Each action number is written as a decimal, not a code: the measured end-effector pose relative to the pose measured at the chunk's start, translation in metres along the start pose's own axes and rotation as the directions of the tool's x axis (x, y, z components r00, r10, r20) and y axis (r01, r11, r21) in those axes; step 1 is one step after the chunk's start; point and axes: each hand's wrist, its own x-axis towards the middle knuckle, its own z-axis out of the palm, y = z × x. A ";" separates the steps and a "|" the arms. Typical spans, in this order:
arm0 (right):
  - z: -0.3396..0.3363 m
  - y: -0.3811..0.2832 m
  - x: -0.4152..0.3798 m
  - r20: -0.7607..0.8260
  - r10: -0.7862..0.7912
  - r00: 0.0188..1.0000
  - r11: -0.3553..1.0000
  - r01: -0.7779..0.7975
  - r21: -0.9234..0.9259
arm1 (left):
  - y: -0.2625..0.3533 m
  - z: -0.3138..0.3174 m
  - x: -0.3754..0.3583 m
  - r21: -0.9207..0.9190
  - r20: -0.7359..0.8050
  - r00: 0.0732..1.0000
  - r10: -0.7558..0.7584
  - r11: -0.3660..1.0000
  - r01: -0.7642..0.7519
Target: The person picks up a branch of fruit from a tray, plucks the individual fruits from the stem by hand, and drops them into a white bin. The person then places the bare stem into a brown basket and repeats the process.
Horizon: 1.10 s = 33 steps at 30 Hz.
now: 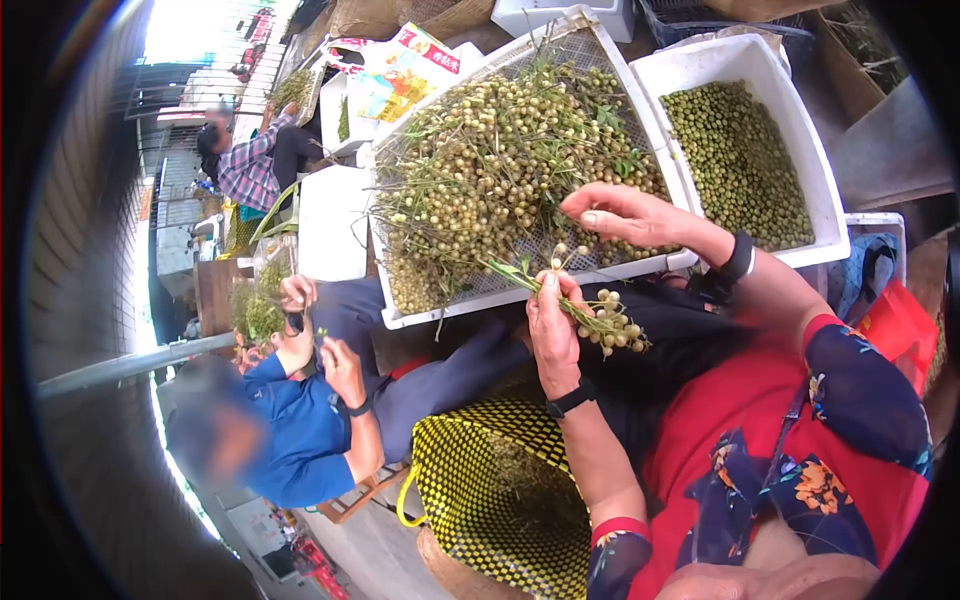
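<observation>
My left hand (555, 335) is closed around the stems of a small fruit sprig (612, 325). Pale round fruits hang from it to the right, and green leaves stick out on the left. My right hand (630, 215) is just above, its fingers stretched out and thumb apart, with nothing visible in it. It hovers over the lower right edge of a heap of stemmed fruits (500, 150). This heap fills a large white mesh-bottomed tray (640, 110). Loose green fruits (745, 160) lie in a white box (825, 195) to the right.
Below my left forearm a yellow-and-black woven basket (450, 470) gapes, with plant bits inside. A co-worker in a blue shirt (300, 440) sits at left, handling stems. Farther back sits another person in a plaid shirt (250, 175). A white lid (335, 225) and a printed bag (405, 75) flank the tray.
</observation>
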 end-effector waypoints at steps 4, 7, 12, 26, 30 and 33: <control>0.015 -0.002 -0.002 0.437 0.191 0.879 0.935 -0.298 0.191 | -0.001 0.003 -0.005 0.129 -0.026 0.998 -0.059 0.990 0.062; 0.024 0.008 -0.009 0.407 0.167 0.898 0.926 -0.285 0.249 | -0.006 0.000 -0.011 0.208 -0.047 0.998 -0.031 0.977 0.040; 0.030 0.017 -0.019 0.398 0.338 0.853 0.601 -0.521 0.606 | -0.011 0.005 -0.021 0.143 -0.068 0.998 -0.006 0.990 0.016; -0.018 0.033 0.008 0.022 -0.213 0.977 0.774 0.182 -0.606 | -0.006 -0.026 -0.014 -0.102 -0.300 0.952 0.063 0.990 -0.098; 0.018 0.027 -0.014 0.395 0.182 0.901 0.883 -0.327 0.338 | 0.004 -0.021 0.003 -0.100 -0.268 0.958 0.097 0.987 -0.128; 0.047 0.031 -0.022 0.374 0.196 0.906 0.766 -0.380 0.519 | -0.001 -0.022 0.017 -0.001 -0.283 0.947 0.153 0.987 -0.160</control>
